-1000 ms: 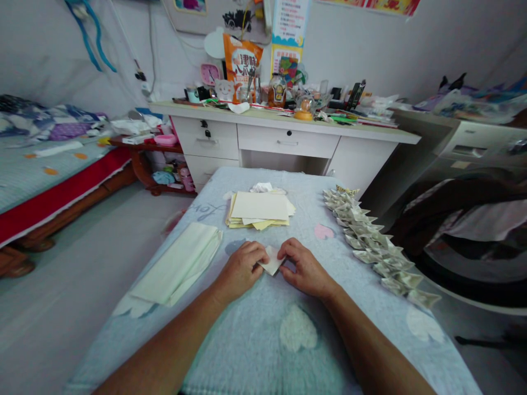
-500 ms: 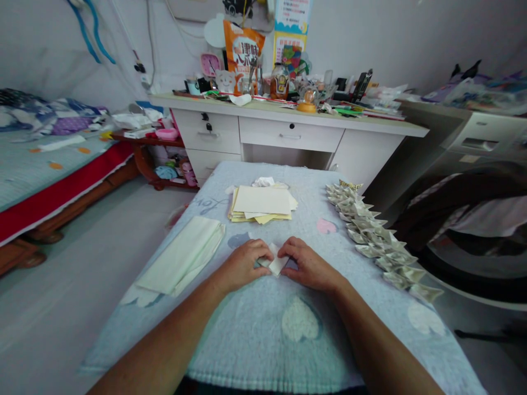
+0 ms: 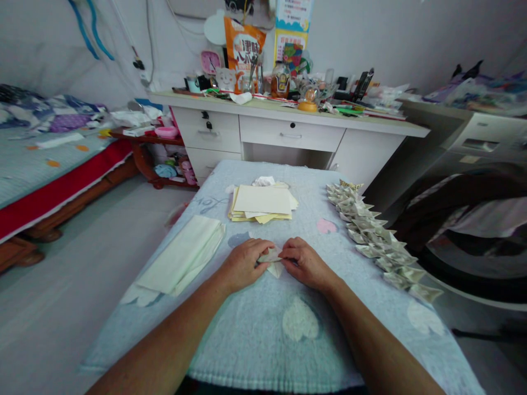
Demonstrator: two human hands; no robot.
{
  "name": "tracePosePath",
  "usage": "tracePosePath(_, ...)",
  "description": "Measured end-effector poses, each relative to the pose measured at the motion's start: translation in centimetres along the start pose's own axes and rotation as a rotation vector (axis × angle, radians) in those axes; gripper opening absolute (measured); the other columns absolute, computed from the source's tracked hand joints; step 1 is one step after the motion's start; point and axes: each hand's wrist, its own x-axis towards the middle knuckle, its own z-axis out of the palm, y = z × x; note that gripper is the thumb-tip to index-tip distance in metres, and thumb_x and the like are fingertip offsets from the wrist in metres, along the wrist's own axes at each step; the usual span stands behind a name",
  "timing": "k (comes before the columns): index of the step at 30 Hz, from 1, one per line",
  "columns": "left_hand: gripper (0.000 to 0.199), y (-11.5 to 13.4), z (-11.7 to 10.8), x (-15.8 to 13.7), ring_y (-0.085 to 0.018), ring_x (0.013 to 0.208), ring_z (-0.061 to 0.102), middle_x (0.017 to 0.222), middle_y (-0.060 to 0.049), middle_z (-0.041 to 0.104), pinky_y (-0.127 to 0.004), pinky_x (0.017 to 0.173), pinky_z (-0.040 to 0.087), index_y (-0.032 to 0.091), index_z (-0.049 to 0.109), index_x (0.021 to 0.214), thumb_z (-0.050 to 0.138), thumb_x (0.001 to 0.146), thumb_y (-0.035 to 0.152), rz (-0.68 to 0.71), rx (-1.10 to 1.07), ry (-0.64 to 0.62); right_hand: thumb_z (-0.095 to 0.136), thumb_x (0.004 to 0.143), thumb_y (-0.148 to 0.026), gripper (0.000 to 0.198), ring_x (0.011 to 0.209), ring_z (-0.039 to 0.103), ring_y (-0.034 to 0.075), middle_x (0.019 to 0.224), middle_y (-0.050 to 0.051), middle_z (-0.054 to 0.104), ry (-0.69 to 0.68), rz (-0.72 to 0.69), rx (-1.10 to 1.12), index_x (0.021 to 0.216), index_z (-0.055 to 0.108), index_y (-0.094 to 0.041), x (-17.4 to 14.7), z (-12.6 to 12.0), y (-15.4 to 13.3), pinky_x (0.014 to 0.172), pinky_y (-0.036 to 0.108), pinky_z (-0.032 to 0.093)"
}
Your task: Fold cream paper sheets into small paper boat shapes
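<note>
Between my two hands is a small piece of pale folded paper [image 3: 275, 269], its lower corner pointing toward me. My left hand [image 3: 248, 263] pinches its left side with thumb and fingers. From the right, my right hand [image 3: 303, 262] grips the paper's other edge between thumb and fingertips. Part of the paper is hidden behind my fingers. Just beyond lies a stack of cream and yellow paper sheets [image 3: 263, 200]. A larger folded bundle of pale green paper [image 3: 181, 255] rests to the left of my left forearm.
Rows of folded paper pieces with pointed ends [image 3: 376, 236] line the right side of the cloth-covered table [image 3: 247, 340]. Crumpled white paper [image 3: 263, 181] sits behind the stack. Beyond stands a cluttered white desk [image 3: 288, 131]; a front-loading washing machine [image 3: 465, 208] is at right, a bed [image 3: 53, 164] at left.
The paper's upper part has been folded over, so a flap now lies across it between my fingers. My right fingertips have closed in on the paper's edge.
</note>
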Motion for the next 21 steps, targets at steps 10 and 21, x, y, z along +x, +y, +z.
tracePosePath(10, 0.011, 0.1, -0.1, 0.2, -0.018, 0.082, 0.057, 0.079, -0.003, 0.064, -0.028, 0.074, 0.040, 0.019, 0.066, 0.080, 0.055, 0.084, 0.016, -0.033, 0.026, -0.065, 0.063, 0.077, -0.009, 0.010, 0.085, 0.050, 0.018, 0.085, 0.004, 0.058, 0.030, 0.131, -0.026, 0.083, 0.063, -0.017, -0.1, 0.5, 0.1, 0.078, 0.031, 0.037)
tracePosePath(21, 0.009, 0.0, -0.9, 0.2, -0.018, 0.082, 0.053, 0.076, -0.002, 0.057, -0.028, 0.073, 0.039, 0.017, 0.058, 0.069, 0.061, 0.077, 0.019, -0.158, 0.093, -0.119, 0.064, 0.083, -0.015, 0.004, 0.088, 0.049, 0.018, 0.089, 0.004, 0.058, 0.018, 0.227, 0.004, 0.081, 0.065, -0.018, 0.0, 0.5, 0.6, 0.081, 0.031, 0.036)
